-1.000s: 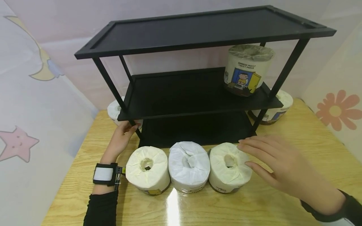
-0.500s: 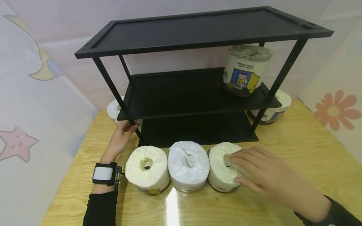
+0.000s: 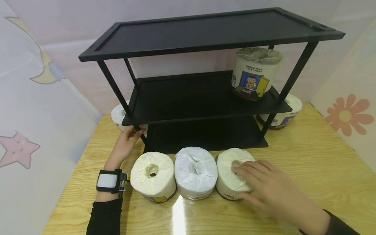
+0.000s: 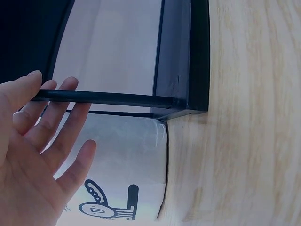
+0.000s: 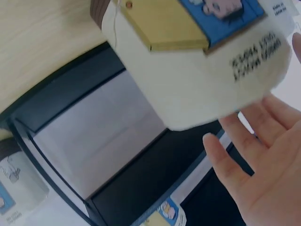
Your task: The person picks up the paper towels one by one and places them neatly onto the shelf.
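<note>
My left hand (image 3: 126,145) is at the left front post (image 4: 124,99) of a black three-tier rack (image 3: 188,119), with thumb and fingers round it. A paper-wrapped toilet roll (image 4: 127,150) stands behind those fingers. My right hand (image 3: 271,187) reaches over the right-hand toilet roll (image 3: 227,161) of a front row of three. Its fingers are relaxed and spread, the tips overlapping the roll's top. In the right wrist view they lie right at the edge of that printed roll (image 5: 188,89). Beside it stand the white middle roll (image 3: 195,171) and a cream left roll (image 3: 152,173).
A toilet roll (image 3: 253,73) stands on the middle shelf, at its right end. Another roll (image 3: 293,102) is on the wooden table (image 3: 311,147) behind the right post, and one more (image 3: 117,114) behind the left. Patterned cloth (image 3: 53,107) walls the table.
My right hand has moved left and toward me, from the right side of the right-hand roll to over its top. The left hand and the rolls stay in place.
</note>
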`<state>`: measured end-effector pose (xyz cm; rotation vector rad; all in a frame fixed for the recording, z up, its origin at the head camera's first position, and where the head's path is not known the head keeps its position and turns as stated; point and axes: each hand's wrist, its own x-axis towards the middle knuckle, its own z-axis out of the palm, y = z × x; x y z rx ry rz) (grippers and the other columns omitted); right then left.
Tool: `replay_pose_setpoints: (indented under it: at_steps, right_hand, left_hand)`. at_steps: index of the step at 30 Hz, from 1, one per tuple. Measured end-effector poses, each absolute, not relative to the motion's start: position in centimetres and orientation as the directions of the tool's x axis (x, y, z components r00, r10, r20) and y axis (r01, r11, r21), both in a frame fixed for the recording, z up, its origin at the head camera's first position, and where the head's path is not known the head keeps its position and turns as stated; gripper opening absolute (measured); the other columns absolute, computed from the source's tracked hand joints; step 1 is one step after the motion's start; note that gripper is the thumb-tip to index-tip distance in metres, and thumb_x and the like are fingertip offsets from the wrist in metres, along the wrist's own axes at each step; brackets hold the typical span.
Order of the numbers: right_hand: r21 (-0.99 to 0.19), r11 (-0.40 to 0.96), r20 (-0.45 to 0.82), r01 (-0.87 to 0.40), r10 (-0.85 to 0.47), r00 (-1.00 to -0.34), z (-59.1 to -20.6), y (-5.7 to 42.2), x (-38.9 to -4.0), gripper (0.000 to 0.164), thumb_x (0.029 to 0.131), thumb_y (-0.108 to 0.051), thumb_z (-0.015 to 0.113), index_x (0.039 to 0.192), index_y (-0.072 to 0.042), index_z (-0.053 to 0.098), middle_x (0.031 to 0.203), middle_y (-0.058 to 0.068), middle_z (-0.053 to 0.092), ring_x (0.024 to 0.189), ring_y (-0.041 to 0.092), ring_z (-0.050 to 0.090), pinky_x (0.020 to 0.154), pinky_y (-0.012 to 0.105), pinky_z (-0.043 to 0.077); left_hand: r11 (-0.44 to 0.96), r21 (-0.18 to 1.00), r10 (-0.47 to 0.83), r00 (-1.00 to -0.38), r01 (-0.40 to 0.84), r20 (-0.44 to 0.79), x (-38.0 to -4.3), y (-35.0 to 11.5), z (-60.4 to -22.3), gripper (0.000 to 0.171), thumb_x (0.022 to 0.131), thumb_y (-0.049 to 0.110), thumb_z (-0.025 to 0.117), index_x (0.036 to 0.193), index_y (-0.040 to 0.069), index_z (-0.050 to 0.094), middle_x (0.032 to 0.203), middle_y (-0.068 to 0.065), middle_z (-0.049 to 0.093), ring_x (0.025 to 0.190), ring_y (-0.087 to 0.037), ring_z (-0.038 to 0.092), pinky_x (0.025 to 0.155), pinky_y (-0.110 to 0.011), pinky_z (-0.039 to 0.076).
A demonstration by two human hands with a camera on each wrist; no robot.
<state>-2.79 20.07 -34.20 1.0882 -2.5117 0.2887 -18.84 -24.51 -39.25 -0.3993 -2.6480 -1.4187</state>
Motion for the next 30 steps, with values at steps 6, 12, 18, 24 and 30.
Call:
replay_pose_setpoints:
  at_steps: [6,12,18,24,30]
  right_hand:
    - [-0.028,0.713,0.395,-0.7,-0.636,-0.663,-34.9,19.4,-2.4,0.07,0.091,-0.062,0.059,0.138,-0.01,0.057,0.129,0.003,0.063,0.117,0.022,0.058,0.103,0.036,0.032]
    - [-0.009,0.73,0.386,-0.683,-0.628,-0.676,-35.7,19.0,-2.2,0.077,0.086,-0.063,0.065,0.14,-0.009,0.055,0.127,0.006,0.064,0.119,0.025,0.057,0.104,0.043,0.034]
    - [0.004,0.715,0.47,-0.699,-0.618,-0.63,-36.4,18.5,-2.2,0.074,0.098,-0.064,0.041,0.138,-0.004,0.056,0.12,0.009,0.067,0.115,0.028,0.058,0.1,0.046,0.038]
    - [0.02,0.722,0.504,-0.692,-0.605,-0.617,-37.0,18.2,-2.2,0.071,0.102,-0.061,0.033,0.136,-0.002,0.056,0.116,0.01,0.067,0.112,0.028,0.059,0.098,0.045,0.04]
    - [0.01,0.72,0.516,-0.694,-0.598,-0.613,-37.2,18.2,-2.3,0.069,0.103,-0.057,0.034,0.135,-0.001,0.057,0.117,0.011,0.067,0.113,0.029,0.059,0.099,0.044,0.039]
  left_hand:
    - [0.538,0.802,0.166,-0.966,0.258,0.199,-18.6,-24.4,-39.2,0.037,0.105,0.03,0.051,0.129,0.002,0.059,0.127,-0.017,0.06,0.117,-0.035,0.054,0.098,-0.052,0.042]
    - [0.539,0.808,0.163,-0.971,0.238,0.177,-18.4,-24.3,-39.0,0.039,0.105,0.029,0.051,0.13,0.001,0.058,0.128,-0.018,0.06,0.119,-0.036,0.053,0.1,-0.053,0.041]
    - [0.541,0.795,0.17,-0.961,0.274,0.216,-18.6,-24.4,-38.9,0.035,0.106,0.026,0.05,0.129,0.001,0.059,0.126,-0.017,0.061,0.117,-0.033,0.054,0.1,-0.05,0.04]
    - [0.55,0.786,0.176,-0.959,0.281,0.22,-18.7,-24.6,-38.9,0.037,0.106,0.027,0.049,0.13,0.0,0.058,0.127,-0.017,0.06,0.118,-0.035,0.054,0.1,-0.053,0.04]
    - [0.541,0.794,0.175,-0.96,0.279,0.218,-18.7,-24.5,-39.0,0.037,0.106,0.028,0.05,0.129,0.001,0.058,0.127,-0.017,0.06,0.118,-0.036,0.053,0.099,-0.053,0.04]
